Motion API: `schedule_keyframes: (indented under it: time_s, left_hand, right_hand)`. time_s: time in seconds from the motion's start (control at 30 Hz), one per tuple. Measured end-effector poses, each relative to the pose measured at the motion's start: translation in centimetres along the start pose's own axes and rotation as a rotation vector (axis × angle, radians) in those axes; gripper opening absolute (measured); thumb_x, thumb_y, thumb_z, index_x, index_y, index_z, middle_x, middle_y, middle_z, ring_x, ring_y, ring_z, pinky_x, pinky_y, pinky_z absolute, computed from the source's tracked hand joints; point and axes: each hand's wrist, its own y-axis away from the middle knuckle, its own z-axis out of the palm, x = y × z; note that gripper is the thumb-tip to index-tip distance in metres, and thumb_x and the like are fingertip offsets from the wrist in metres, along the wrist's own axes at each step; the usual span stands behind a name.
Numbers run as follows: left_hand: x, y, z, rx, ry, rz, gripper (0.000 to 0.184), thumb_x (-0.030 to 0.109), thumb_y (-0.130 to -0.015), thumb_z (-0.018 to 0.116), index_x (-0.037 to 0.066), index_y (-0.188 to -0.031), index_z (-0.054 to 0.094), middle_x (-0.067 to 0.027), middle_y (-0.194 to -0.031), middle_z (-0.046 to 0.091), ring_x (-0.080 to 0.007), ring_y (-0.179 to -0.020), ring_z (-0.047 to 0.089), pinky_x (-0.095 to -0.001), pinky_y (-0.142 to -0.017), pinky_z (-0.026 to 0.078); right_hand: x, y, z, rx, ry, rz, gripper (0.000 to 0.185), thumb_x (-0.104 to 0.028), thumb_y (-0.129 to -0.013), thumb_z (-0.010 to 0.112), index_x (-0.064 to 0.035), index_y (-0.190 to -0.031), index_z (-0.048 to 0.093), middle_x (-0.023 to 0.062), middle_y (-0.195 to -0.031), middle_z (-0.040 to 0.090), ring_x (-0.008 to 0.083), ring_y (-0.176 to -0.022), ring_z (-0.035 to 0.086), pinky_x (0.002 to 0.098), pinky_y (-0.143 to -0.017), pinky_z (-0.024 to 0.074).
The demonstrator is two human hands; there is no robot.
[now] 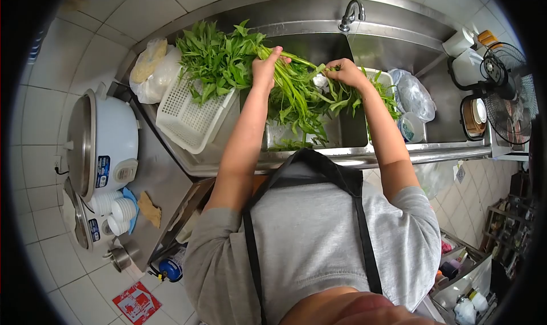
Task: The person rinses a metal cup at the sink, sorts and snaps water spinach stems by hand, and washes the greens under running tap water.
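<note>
Over the steel sink (349, 140), my left hand (265, 68) is closed around a bunch of water spinach (293, 91) by its long green stems. My right hand (345, 73) pinches a stem or leaf at the right end of that bunch; its exact hold is partly hidden. A small white thing (321, 83), too unclear to name, shows among the leaves below the right fingers. More leafy greens (211, 60) are heaped at the left, over a white perforated basket (191, 117). Loose leaves lie at the bottom of the basin.
A faucet (351, 13) stands behind the sink. To the right are a second basket (380, 77) with greens, a clear plastic bag (413, 94), a plastic tub (410, 128) and a black fan (507, 91). At left stand a filled plastic bag (154, 71) and a large rice cooker (105, 145).
</note>
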Motion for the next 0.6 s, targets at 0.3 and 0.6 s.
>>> schedule_keyframes:
  time_s: [0.3,0.6]
  left_hand:
    - [-0.4,0.1,-0.1,0.029,-0.106,-0.010,0.027,0.018,-0.079,0.065,-0.004,-0.091,0.056,-0.0137,-0.076,0.060,-0.0218,-0.067,0.063,-0.0314,-0.058,0.052]
    - [-1.0,0.7,0.9,0.076,-0.060,-0.005,0.025,0.018,-0.080,0.063,-0.005,-0.087,0.055,-0.0148,-0.076,0.060,-0.0226,-0.067,0.062,-0.0317,-0.058,0.052]
  right_hand:
    - [-0.9,0.0,1.6,0.269,0.391,-0.150,0.022,-0.023,-0.069,0.065,-0.0100,-0.087,0.064,0.0167,-0.072,0.060,0.0334,-0.070,0.059,0.0400,-0.065,0.0466]
    - [0.8,-0.9,1.7,0.380,-0.116,-0.017,0.015,-0.016,-0.071,0.061,-0.0041,-0.081,0.062,0.0076,-0.063,0.059,0.0128,-0.055,0.052,0.0255,-0.054,0.0405]
